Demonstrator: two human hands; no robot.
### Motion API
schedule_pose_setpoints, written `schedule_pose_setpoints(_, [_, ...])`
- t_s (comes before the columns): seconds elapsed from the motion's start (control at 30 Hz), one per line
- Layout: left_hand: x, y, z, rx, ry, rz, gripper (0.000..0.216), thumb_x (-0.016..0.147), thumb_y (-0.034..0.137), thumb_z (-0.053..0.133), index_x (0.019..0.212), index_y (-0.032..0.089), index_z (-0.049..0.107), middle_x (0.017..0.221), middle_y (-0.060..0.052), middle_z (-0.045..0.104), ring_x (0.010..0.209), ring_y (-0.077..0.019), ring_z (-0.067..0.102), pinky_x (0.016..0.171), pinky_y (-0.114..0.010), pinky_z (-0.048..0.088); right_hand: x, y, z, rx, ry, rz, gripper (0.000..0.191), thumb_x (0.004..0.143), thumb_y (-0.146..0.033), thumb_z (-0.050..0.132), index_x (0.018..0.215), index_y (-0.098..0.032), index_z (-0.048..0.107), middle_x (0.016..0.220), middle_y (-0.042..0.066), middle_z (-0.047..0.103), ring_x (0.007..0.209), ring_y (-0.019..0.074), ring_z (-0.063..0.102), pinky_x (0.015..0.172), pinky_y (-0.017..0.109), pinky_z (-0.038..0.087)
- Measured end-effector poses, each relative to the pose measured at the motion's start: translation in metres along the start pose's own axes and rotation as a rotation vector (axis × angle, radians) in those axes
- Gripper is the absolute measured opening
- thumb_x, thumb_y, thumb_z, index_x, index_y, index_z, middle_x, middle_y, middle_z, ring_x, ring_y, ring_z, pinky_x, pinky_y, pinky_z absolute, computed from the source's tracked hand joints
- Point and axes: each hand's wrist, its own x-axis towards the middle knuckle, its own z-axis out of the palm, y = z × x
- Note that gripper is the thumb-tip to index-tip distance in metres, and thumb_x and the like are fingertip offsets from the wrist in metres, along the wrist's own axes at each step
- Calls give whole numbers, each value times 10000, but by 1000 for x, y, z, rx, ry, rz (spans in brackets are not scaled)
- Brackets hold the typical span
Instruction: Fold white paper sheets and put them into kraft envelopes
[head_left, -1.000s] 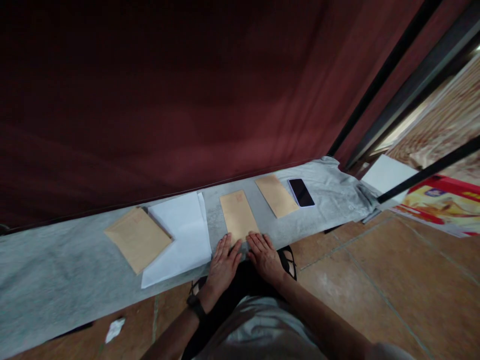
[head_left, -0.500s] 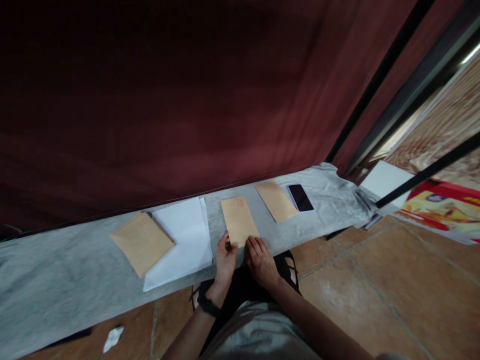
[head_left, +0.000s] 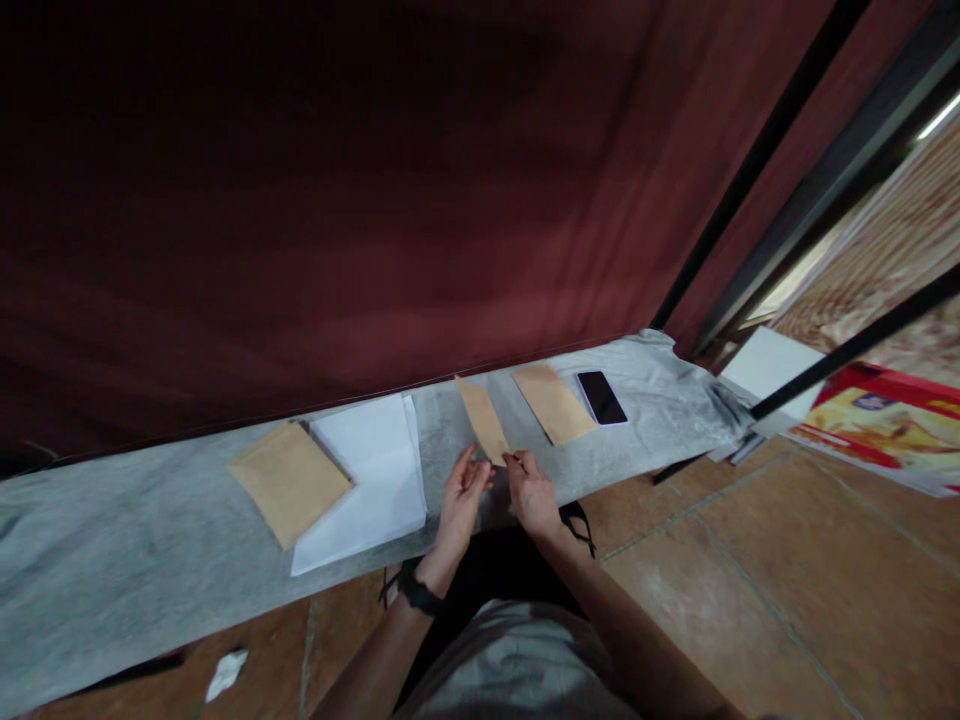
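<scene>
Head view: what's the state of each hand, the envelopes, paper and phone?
Held envelope: tilted
Right hand: pinching held envelope's near end
Left hand: partly curled, contact unclear
Phone: face up, screen dark
Envelope beside phone: lying flat
White paper: flat, partly covered
Leftmost envelope: overlapping paper

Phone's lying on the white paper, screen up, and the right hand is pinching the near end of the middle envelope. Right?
One thing off: the phone lies on the grey cloth, not the white paper; the head view shows it. Screen up is correct, and the right hand does pinch the near end of the middle envelope.
</scene>
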Motion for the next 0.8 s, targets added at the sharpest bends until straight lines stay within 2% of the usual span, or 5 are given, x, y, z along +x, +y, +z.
schedule_pose_setpoints(0.13, [-7,-6,4,-20,13,-156,624,774,485,815,1290,181,636,1084,-114,729,964,-221,721,780,-311,588,13,8,-3,444,137,257,284,924,-445,583,761,-219,637,845,35,635,754,174,626,740,315,555])
schedule_pose_setpoints(0.27, [-8,-16,11,6,-22,-238,681,731,449,856,1311,178,622,940,-76,745,794,-192,726,673,-282,579,7,8,9,889,139,509,454,709,-610,759,642,-232,516,609,-35,566,592,165,608,645,341,578])
schedule_pose_setpoints(0.57, [14,-22,8,137,-10,-186,560,676,321,837,1179,143,667,656,7,693,531,-126,631,512,-218,485,-5,8,21,1008,-41,561,493,675,-664,780,775,-214,608,685,42,709,640,220,703,664,389,614])
schedule_pose_setpoints(0.73, [35,-21,-9,228,38,-177,598,700,227,766,1272,145,611,586,60,636,450,-102,566,454,-194,423,-11,21,13,876,-116,552,391,767,-583,719,872,-208,682,765,52,743,631,225,698,639,417,622])
schedule_pose_setpoints(0.8, [40,-20,-14,265,48,-171,604,705,187,740,1291,147,599,570,74,619,434,-97,548,447,-189,403,-15,24,5,682,-90,421,317,865,-486,643,993,-208,725,895,79,764,770,244,721,737,434,628])
